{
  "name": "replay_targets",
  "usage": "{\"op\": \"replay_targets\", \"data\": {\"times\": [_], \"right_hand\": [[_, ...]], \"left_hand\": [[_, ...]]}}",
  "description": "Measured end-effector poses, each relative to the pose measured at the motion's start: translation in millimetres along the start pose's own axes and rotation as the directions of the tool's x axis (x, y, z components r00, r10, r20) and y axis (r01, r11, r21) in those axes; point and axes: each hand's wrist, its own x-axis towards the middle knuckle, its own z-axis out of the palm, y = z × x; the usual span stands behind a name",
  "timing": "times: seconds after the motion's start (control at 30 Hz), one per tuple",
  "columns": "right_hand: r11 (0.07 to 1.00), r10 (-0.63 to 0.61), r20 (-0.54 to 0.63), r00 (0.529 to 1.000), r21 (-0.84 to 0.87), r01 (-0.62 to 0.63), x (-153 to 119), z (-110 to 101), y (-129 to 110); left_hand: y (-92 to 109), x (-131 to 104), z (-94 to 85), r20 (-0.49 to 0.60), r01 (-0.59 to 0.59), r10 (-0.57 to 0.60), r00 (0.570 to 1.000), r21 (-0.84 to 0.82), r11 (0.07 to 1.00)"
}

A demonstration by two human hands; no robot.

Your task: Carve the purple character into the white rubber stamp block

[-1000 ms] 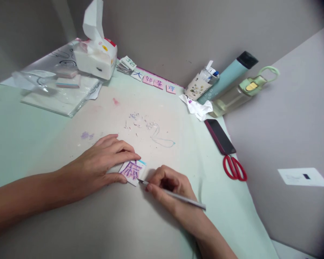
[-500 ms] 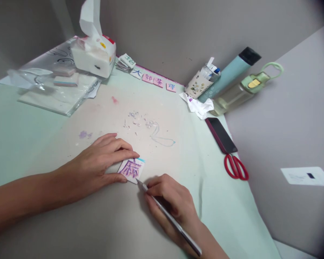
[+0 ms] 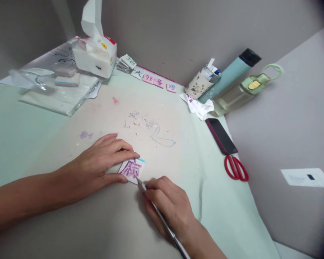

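Note:
A small square carving block [image 3: 131, 170], marked with a purple character and a blue edge, lies flat on the table in front of me. My left hand [image 3: 105, 158] grips it between thumb and index finger at its left and upper edges. Between the fingers of my right hand [image 3: 167, 201] is a slim metal craft knife [image 3: 166, 225], held like a pen. Its tip touches the lower right part of the character. Bits of shavings [image 3: 136, 125] and a thin curled strip [image 3: 164, 142] lie beyond the block.
Along the back stand a tissue pack [image 3: 94, 57], several lettered blocks [image 3: 149, 78], a pen cup [image 3: 201, 82] and two bottles [image 3: 229, 77]. A phone [image 3: 221, 136] and red-handled scissors [image 3: 235, 167] rest at right. Plastic-wrapped sheets [image 3: 56, 95] lie at left.
My right hand has tilted a little, bringing the knife's handle lower and more upright in view. The tip stays near the same spot, and my left hand keeps its hold on the block.

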Motion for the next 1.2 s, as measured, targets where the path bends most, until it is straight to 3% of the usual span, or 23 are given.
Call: {"op": "replay_targets", "data": {"times": [0.4,0.87,1.2], "right_hand": [[0.987,-0.048,0.07,0.996,-0.147,0.057,2,1,-2],[0.912,-0.226,0.078,0.971,-0.334,0.239,9,1,-5],[0.897,-0.203,0.082,0.976,-0.384,0.219,7,6,-8]], "left_hand": [[-1,1,2.1,-0.006,-0.021,0.021,1.0,0.01,1.0],[-3,0,3.2,-0.01,-0.05,0.05,0.999,0.04,0.998],[1,1,0.8,-0.03,-0.016,0.016,0.999,0.013,1.0]]}}
